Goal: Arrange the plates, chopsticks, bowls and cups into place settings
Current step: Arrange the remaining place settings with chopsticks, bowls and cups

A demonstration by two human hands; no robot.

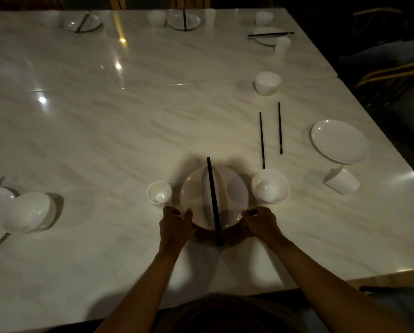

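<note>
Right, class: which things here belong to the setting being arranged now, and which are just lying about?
In hand: plate, chopsticks across it, cup, bowl, left hand, right hand.
Lying about: loose chopsticks, bare plate, tipped cup, far bowl.

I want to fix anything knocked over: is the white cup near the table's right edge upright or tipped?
Tipped. The white cup lies on its side on the table, below the empty plate.

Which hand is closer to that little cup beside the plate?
Left. The left hand grips the plate's rim just below the cup; the right hand holds the opposite rim.
</note>
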